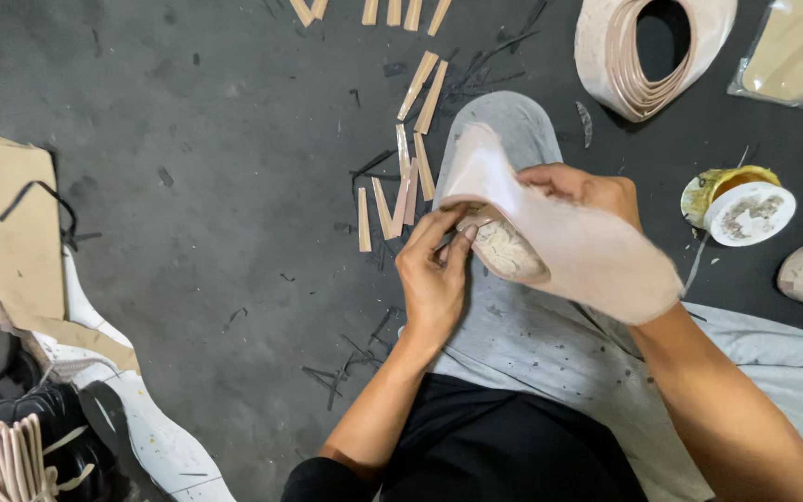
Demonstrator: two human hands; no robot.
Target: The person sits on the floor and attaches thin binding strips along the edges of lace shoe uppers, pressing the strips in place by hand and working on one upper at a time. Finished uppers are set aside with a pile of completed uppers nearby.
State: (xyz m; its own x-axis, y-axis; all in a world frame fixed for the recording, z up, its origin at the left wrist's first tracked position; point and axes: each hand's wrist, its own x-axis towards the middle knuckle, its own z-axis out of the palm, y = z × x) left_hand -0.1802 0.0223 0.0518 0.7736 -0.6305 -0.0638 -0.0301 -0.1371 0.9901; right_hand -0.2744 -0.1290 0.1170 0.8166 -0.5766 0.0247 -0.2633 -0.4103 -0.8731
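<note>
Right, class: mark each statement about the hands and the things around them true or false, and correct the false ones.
1. Both hands hold a pale shoe piece. True.
2. The left hand is resting on the floor. False: it pinches the shoe piece's edge.
3. Small tan strips lie scattered on the dark floor. True.
4. The open tin sits beside the cardboard. False: the cardboard lies far on the other side.
5. The right hand grips the piece from behind. True.
</note>
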